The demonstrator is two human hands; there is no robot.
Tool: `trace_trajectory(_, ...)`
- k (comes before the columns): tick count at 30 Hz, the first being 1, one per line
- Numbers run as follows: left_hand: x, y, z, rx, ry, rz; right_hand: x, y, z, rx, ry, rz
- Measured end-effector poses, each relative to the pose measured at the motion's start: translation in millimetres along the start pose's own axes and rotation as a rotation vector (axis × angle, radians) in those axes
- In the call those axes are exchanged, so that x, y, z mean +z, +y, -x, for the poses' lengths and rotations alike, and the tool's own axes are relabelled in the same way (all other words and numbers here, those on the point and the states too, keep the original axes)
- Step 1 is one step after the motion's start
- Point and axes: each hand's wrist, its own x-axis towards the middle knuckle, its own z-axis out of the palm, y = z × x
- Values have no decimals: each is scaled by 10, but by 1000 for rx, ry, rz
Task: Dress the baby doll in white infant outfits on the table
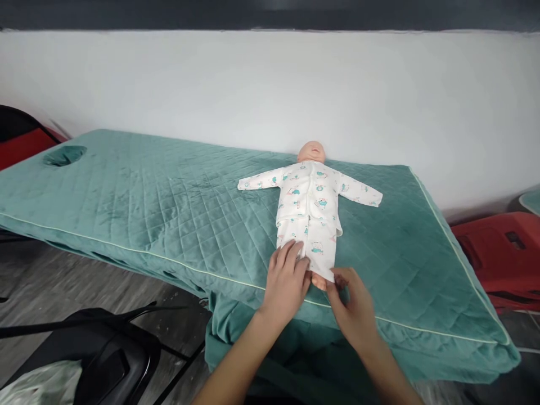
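Note:
A baby doll (pixel 311 151) lies on its back on the green quilted bed cover, head toward the wall and arms spread. It wears a white printed jacket (pixel 309 188) and matching pants (pixel 319 247). My left hand (pixel 287 278) lies over one pant leg, fingers stretched out on the cloth and covering that leg's lower end. At the hem of the other leg, my right hand (pixel 351 301) pinches the edge of the pants between thumb and fingers. Between my hands, the doll's foot (pixel 319 282) sticks out from the hem.
The bed (pixel 169 197) stands against a white wall, with a face hole (pixel 65 156) at its left end. A black chair (pixel 105 354) with a pale cloth bundle (pixel 46 385) is at lower left. Red chairs (pixel 502 253) (pixel 21 147) stand beyond both ends.

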Motion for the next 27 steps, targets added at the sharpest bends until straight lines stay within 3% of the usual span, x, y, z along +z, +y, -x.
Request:
trace_trajectory(8, 6, -24, 93, 80, 228, 206, -38, 100, 90, -16, -49, 51)
trace_trajectory(16, -91, -162, 170, 119, 143, 298, -106, 300, 180, 5, -76, 55)
trace_trajectory(19, -136, -401, 66, -49, 223, 444, -220, 448, -5, 131, 54, -25)
trace_trajectory(22, -100, -715, -263, -367, 295, 657, -269, 605, -451, 274, 127, -123)
trace_trajectory(24, -39, -916, -600, -584, 267, 802, -247, 710, -867, 307, 135, -194)
trace_trajectory(27, 59, -1145, -1147, -733, 121, 991, -150, 850, -1527, 501, 204, -249)
